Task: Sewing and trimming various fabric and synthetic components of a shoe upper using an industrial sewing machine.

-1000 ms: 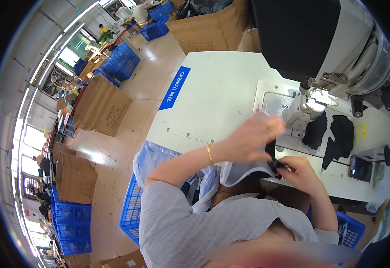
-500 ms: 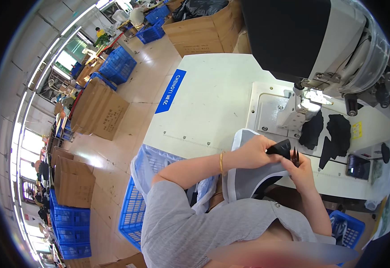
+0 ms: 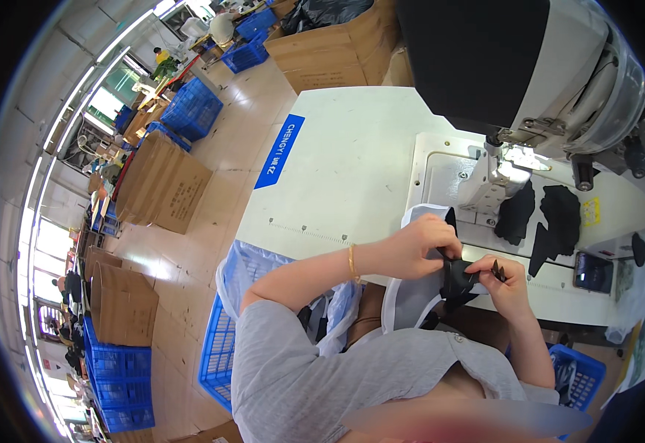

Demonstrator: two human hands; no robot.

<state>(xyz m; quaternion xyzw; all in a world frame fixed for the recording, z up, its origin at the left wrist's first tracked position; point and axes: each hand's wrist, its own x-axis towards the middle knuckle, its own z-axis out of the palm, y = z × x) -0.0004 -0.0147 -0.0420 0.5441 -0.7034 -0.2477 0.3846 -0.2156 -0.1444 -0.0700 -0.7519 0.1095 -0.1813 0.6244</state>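
My left hand (image 3: 427,247) is closed, pinching the left end of a small black fabric piece (image 3: 458,280) in front of the sewing machine. My right hand (image 3: 509,289) pinches the other end of that piece between thumb and finger. Tucked in the same right hand is a small dark pointed tool (image 3: 498,273) that looks like thread snips. Beneath my hands, grey fabric with white edging (image 3: 411,303) hangs from the table's front edge over my lap. Part of it is hidden by my left hand and forearm.
The sewing machine head (image 3: 500,59) overhangs the white table (image 3: 337,162) at the right. Black cut pieces (image 3: 559,214) lie beside its base, near a phone (image 3: 593,272). A blue basket with a plastic liner (image 3: 215,354) stands at my left, another blue basket (image 3: 585,376) at lower right.
Both hands have shifted slightly; the black piece has turned and now stretches lower between them. The right hand's pointed tool has tilted and moved a little right and down.
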